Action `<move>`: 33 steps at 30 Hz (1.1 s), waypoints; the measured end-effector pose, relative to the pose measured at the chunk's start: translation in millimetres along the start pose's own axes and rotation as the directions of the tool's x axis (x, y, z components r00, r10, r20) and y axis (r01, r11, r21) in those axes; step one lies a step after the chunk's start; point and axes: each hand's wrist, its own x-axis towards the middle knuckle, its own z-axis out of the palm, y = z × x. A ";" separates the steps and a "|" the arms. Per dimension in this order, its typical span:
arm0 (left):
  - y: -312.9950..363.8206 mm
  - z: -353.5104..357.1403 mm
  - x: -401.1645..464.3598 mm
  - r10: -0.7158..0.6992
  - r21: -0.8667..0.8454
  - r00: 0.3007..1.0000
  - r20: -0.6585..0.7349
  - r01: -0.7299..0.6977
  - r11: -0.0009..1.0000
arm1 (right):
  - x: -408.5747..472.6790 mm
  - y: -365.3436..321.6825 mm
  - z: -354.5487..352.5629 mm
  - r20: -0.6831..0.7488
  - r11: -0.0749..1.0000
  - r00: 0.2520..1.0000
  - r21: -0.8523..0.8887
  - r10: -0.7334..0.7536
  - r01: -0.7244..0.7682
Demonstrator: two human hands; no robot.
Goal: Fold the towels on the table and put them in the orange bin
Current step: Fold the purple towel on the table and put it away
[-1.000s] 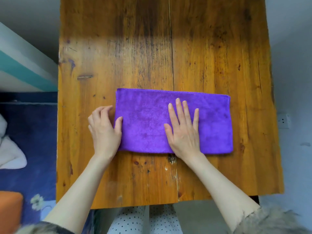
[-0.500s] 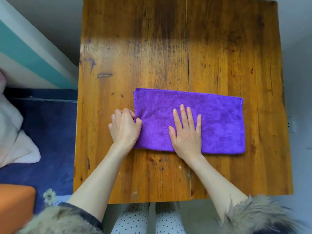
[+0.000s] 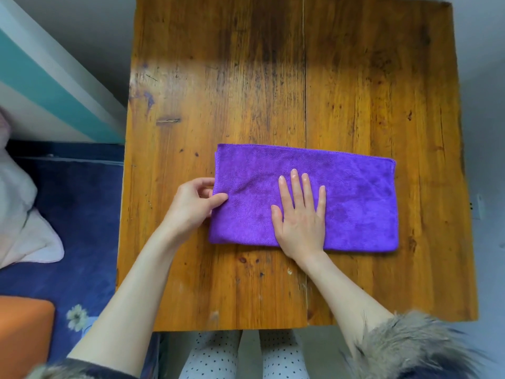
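We see the purple towel (image 3: 328,192) folded once on the tabletop (image 3: 218,77); our left hand (image 3: 192,205) pinches its left edge, our right hand (image 3: 299,214) presses flat with straight fingers (image 3: 295,184), and the orange bin (image 3: 24,335) waits.

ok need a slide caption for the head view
Left hand pinches the purple towel edge while right hand presses it flat on the wooden table.

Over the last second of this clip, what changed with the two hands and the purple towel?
The left hand went from resting flat at the left end of the folded purple microfibre towel to pinching that edge, thumb on top and fingers curled at it. The right hand stayed pressed flat on the towel's middle. The towel kept its long folded shape on the worn wooden table; only the camera shifted.
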 end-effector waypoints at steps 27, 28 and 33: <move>84.3 246.6 -58.0 0.342 0.361 0.940 -0.010 -0.315 0.878 | -52.1 187.9 -56.5 0.415 0.068 0.809 0.873 0.417 -0.482; 82.4 252.3 -57.6 0.357 0.383 0.934 -0.019 -0.323 0.865 | -53.7 191.1 -56.1 0.427 0.050 0.805 0.871 0.412 -0.488; 77.1 271.6 -53.0 0.436 0.426 0.898 -0.060 -0.372 0.825 | -58.1 203.6 -50.9 0.457 0.042 0.810 0.862 0.367 -0.505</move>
